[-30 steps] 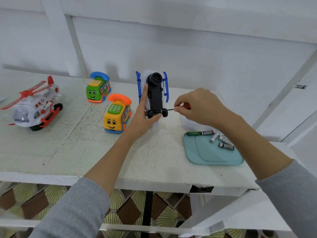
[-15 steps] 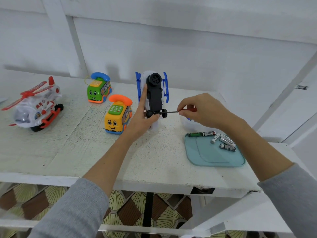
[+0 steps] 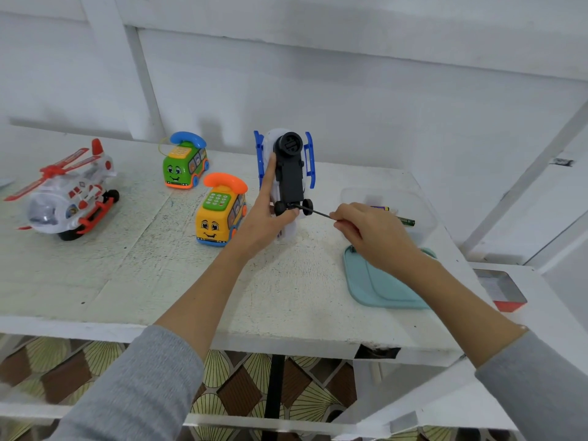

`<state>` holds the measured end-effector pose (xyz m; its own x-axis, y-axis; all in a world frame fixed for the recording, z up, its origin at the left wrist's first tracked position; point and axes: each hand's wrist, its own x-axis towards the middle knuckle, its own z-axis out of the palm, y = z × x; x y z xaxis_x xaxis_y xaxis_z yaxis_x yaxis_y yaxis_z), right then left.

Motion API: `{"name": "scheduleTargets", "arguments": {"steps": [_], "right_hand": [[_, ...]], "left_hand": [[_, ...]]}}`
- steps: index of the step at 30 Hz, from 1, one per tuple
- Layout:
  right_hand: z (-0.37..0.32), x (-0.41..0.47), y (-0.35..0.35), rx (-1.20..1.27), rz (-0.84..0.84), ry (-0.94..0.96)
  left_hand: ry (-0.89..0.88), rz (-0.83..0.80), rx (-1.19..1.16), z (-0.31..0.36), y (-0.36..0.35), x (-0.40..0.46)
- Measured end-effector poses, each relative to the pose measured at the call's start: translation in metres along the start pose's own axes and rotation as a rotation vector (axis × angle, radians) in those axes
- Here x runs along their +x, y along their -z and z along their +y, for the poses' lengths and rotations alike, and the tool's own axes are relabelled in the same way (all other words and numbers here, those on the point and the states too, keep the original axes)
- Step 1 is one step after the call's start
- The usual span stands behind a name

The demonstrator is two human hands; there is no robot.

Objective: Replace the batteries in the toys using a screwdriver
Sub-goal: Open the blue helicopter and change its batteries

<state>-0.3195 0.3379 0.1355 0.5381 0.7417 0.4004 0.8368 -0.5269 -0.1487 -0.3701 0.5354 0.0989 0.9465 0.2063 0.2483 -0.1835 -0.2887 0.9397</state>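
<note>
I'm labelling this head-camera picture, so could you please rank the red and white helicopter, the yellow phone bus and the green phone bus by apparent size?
1. red and white helicopter, clearly the largest.
2. yellow phone bus.
3. green phone bus.
The two buses may well match in real size, since the green one stands farther from the camera.

We see a worn white table (image 3: 127, 281) carrying a red-and-white helicopter toy (image 3: 68, 192), a green phone bus (image 3: 184, 165), a yellow phone bus (image 3: 221, 213), a teal mat (image 3: 378, 288) and, we think, a clear container (image 3: 386, 198).
</note>
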Motion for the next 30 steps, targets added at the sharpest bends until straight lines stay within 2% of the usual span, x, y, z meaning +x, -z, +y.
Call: {"name": "scheduleTargets", "arguments": {"steps": [4,10,30], "right_hand": [[0.002,-0.009,-0.013,-0.021,0.08,0.046],[0.0,-0.013,-0.03,0.018,0.128,0.018],[0.0,-0.016,-0.055,0.144,0.137,-0.032]], "left_hand": [[-0.019,-0.008,0.003,0.003,-0.001,0.0],[0.013,0.006,-0.032,0.004,0.0,0.003],[0.009,0.001,-0.042,0.006,0.0,0.001]]}}
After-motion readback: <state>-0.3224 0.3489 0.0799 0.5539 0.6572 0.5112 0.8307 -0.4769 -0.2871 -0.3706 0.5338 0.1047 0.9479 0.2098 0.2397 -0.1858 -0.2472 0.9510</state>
